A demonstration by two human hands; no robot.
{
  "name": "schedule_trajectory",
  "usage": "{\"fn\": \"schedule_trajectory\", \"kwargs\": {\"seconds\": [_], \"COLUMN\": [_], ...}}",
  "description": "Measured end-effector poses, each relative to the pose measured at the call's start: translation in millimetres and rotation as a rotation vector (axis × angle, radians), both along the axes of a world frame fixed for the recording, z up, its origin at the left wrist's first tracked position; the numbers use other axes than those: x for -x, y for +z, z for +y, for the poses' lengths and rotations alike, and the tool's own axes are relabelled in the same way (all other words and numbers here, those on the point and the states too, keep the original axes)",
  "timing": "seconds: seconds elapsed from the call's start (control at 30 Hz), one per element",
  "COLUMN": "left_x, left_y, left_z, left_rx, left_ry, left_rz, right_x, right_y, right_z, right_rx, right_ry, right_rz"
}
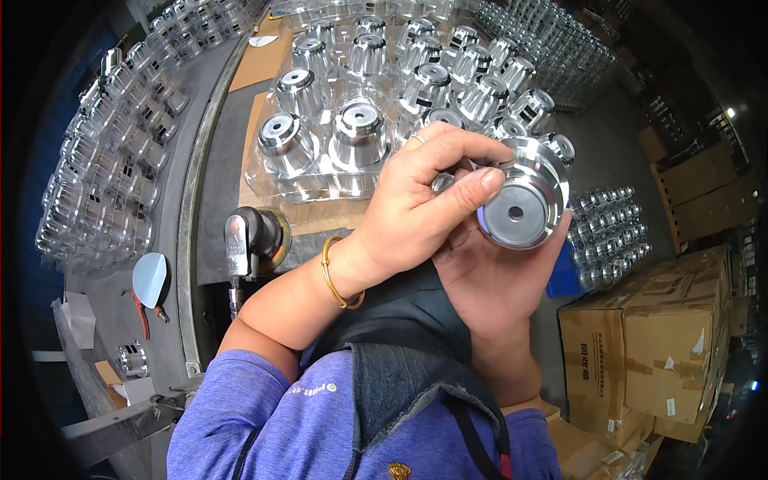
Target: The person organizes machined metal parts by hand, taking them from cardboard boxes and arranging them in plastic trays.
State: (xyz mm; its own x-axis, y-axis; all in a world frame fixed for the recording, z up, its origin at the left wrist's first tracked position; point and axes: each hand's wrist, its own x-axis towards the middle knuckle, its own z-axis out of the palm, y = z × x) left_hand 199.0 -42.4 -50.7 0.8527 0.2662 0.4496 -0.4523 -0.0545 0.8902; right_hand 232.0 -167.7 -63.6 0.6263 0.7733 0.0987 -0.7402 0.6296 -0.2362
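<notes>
Both my hands hold a shiny metal cup-shaped part (pixel 520 208) in front of my chest, right of centre. Its round, flat grey face with a small central hole is turned up toward me. My left hand (pixel 424 188), with a ring on a finger and a gold bangle at the wrist, pinches the part's rim between thumb and fingers. From below, my right hand (pixel 500 280) cradles the part, its palm turned up and its fingers mostly hidden behind the metal. Just beyond the hands, similar metal cups (pixel 358 132) stand in a clear plastic tray (pixel 344 190).
A palm-sized disc sander (pixel 258 238) lies on the bench left of my arm. Stacked trays of metal cups (pixel 112 160) stand at far left. Cardboard boxes (pixel 608 368) are at right, near a blue bin (pixel 563 270). A red-handled tool (pixel 142 314) lies at lower left.
</notes>
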Motion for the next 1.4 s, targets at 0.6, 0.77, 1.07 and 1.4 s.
{"fn": "schedule_trajectory", "kwargs": {"seconds": [0.6,0.77,1.07,1.4], "left_x": [2,3,0,2], "left_y": [-1,4,-3,2], "left_z": [2,3,6,-5], "left_rx": [-0.331,0.232,-0.299,-0.529], "left_ry": [0.117,-0.229,0.015,0.158], "left_rz": [-0.159,0.048,-0.228,-0.350], "right_x": [6,5,3,3], "right_y": [-1,-1,-4,-24], "right_z": [9,8,6,1], "right_rx": [0.161,0.032,0.039,0.304], "right_ry": [-0.267,-0.216,-0.227,-0.739], "right_rz": [-0.106,-0.045,-0.231,-0.809]}}
